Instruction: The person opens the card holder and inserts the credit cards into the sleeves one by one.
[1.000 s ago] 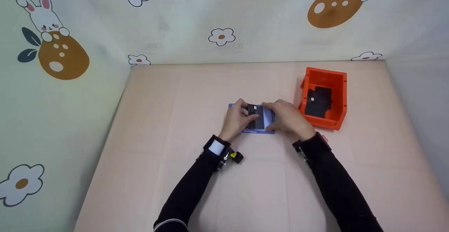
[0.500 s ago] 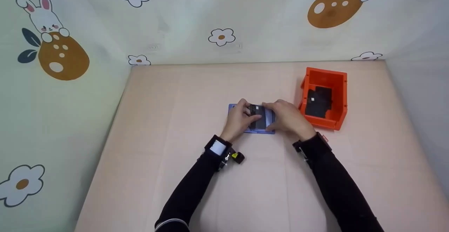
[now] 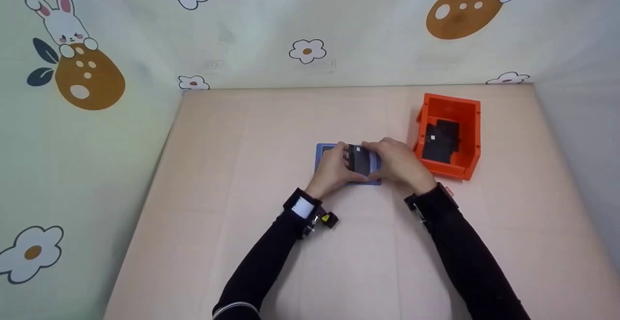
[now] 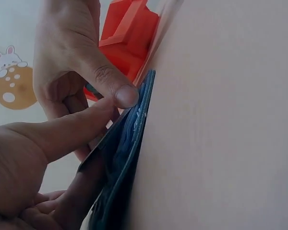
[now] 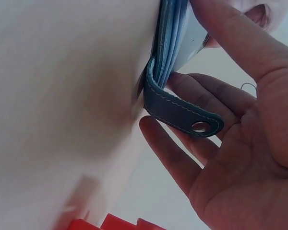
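The head view shows the left hand (image 3: 334, 167) pinching a black card (image 3: 359, 160) by its side between thumb and fingers, seemingly to leave the edge facing the right fingers bare, with the wallet (image 3: 319, 153) beneath. The right hand (image 3: 398, 161) grips the wallet, thumb and forefinger at opposite edges, probably to steady it, while its strap (image 5: 182, 111) juts towards the palm. Just beyond its knuckles, a bin (image 3: 448, 169) keeps other dark cards (image 3: 441, 143) together.
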{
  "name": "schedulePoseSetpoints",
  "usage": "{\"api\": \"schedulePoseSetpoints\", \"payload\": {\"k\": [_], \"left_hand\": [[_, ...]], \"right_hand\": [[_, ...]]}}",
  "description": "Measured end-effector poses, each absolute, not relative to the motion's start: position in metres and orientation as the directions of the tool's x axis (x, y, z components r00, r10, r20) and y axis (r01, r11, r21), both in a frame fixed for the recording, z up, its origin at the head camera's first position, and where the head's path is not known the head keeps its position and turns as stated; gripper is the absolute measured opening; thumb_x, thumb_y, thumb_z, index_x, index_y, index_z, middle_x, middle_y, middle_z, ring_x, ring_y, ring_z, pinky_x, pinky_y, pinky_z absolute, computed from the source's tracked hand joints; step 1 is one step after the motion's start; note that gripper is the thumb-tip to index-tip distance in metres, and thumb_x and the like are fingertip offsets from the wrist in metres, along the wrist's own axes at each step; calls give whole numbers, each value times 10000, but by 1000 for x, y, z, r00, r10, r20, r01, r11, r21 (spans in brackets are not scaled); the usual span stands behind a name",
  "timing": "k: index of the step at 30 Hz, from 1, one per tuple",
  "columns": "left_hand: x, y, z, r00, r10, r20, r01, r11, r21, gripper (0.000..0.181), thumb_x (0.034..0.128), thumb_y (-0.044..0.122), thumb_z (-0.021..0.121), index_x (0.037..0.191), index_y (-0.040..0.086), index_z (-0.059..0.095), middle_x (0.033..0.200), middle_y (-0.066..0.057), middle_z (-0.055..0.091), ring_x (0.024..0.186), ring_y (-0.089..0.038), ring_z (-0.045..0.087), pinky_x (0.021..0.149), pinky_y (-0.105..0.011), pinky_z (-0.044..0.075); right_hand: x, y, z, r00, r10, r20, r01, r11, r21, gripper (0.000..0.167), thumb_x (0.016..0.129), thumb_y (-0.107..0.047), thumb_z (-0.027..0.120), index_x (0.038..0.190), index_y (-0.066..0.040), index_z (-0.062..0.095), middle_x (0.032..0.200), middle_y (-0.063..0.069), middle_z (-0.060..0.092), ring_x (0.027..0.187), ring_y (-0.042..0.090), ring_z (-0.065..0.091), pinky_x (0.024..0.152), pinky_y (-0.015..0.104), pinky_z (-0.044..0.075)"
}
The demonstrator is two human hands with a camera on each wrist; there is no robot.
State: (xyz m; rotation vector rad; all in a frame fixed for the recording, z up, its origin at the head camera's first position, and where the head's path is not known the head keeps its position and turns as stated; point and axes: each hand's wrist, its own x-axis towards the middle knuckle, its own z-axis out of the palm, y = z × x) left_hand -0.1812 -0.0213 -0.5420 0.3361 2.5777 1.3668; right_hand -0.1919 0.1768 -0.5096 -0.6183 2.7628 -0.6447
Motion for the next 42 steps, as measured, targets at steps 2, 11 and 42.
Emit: {"api": "schedulePoseSetpoints", "payload": {"k": [2,11,42], "left_hand": [[-178,-19,-540,-947,309,-84,112,566,817,795,693,207,978,1327,13,539,1207,-144,694,1043,-220,680,912,-314,564],[-169,-12,-534,-954,299,-18,198,675,711,838,747,161,937,1440,-46,513,1268,-179,693,1151,-297,674,1021,-395,534],[-173,-14,-527,-908,407,-99,272,753,599,707,810,198,901,1387,-40,571,1254,-184,701,1147,-316,679,1003,-400,553]], "right_hand": [[-192,177,-510,-883,-451,-127,-347,811,-471,848,716,-216,960,1461,-57,589,1235,184,712,1071,313,636,999,489,538],[-191,177,-509,-878,-465,-111,-361,797,-483,848,711,-174,960,1463,-53,586,1235,177,717,1049,304,632,976,478,541],[-188,175,-507,-876,-463,-138,-360,816,-453,838,735,-141,943,1482,-70,570,1236,185,691,1059,321,617,985,486,543]]}}
